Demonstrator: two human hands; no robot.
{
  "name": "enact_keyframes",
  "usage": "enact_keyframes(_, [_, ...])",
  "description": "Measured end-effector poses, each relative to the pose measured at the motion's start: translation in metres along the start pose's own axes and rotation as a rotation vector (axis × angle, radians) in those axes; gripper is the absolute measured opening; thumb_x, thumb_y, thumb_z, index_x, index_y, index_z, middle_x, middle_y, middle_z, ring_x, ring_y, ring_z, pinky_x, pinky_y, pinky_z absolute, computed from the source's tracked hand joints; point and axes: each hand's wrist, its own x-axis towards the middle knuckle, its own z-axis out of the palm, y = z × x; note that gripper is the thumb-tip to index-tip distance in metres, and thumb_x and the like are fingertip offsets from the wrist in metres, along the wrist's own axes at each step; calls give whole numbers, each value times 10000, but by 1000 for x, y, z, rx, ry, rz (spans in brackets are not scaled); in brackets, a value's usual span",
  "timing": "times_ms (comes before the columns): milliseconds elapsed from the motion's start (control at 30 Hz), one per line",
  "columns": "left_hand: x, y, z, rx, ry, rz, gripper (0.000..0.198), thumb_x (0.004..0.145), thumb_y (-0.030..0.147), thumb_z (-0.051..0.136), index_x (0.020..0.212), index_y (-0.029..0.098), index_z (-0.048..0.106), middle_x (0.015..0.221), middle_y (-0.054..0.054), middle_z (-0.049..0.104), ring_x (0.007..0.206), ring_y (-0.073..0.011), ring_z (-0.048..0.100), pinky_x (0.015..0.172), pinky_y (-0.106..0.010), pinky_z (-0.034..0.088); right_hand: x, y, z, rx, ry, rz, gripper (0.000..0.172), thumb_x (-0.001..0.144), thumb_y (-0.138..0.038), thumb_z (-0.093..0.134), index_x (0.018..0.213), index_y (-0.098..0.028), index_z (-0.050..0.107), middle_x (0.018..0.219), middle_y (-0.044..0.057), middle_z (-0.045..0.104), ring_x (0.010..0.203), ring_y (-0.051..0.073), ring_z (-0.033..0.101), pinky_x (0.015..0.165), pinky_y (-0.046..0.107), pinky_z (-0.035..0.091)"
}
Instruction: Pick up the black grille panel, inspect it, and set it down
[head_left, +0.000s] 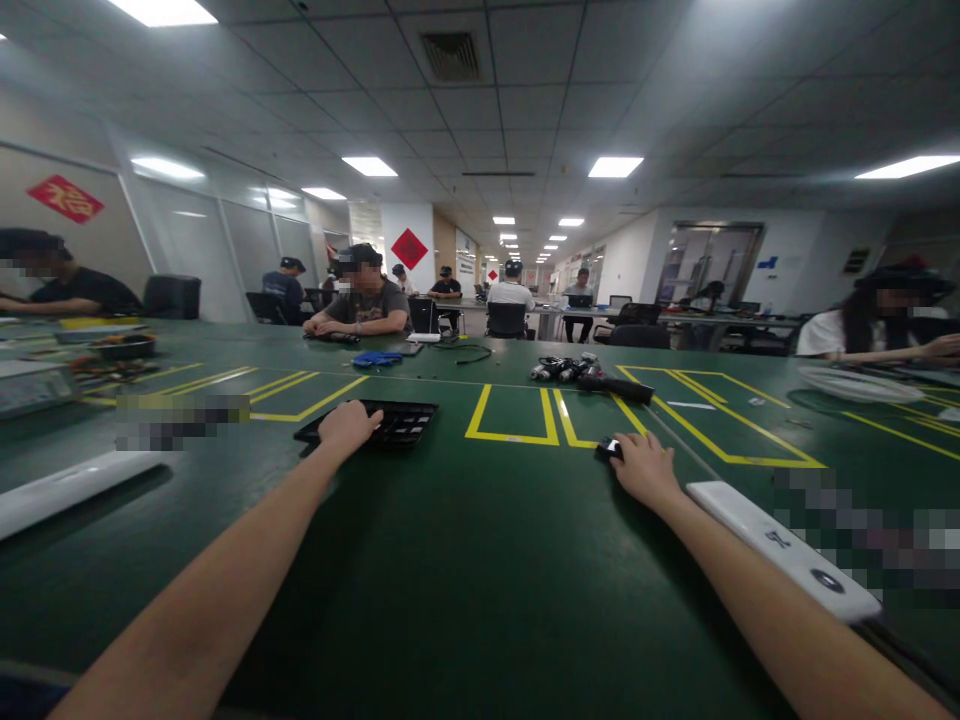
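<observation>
My left hand is closed over the left part of a flat black tray, which has small compartments and lies on the green table. Its fingertips are partly hidden. Out to the right, my right hand has its fingers closed on a small black object at table height, beside yellow tape. What kind of object it is cannot be made out. Beyond that hand lies a heap of dark and silvery parts, with a black handle-like piece in front.
Yellow tape outlines mark the green table. A white elongated device lies beside my right forearm, another white bar at left. A blue cloth-like item lies farther back. Co-workers sit around, one person across the table.
</observation>
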Motion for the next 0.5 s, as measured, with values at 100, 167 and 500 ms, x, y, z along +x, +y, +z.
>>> enact_keyframes(100, [-14, 22, 5, -38, 188, 266, 349, 860, 198, 285, 1020, 66, 566, 1034, -182, 593, 998, -248, 556, 832, -335, 423, -6, -16, -4, -22, 81, -80, 431, 812, -235, 458, 1223, -109, 492, 1323, 166, 424, 1289, 376, 209, 996, 581, 186])
enact_keyframes(167, [-31, 43, 12, -65, 195, 456, 347, 839, 108, 283, 1057, 115, 552, 1069, -123, 581, 1017, -194, 537, 874, -288, 399, -12, -29, -7, 46, 71, -193, 446, 824, -238, 440, 1245, -94, 471, 1335, 154, 417, 1304, 335, 207, 1042, 530, 160])
enact_keyframes(500, [-85, 96, 34, -76, -83, 744, 287, 862, 302, 377, 1013, 132, 553, 1024, -100, 561, 916, -189, 554, 808, -290, 424, -36, -53, -14, 302, -283, -482, 469, 882, -389, 321, 1243, -148, 497, 1309, 116, 463, 1203, 242, 415, 1009, 403, 324])
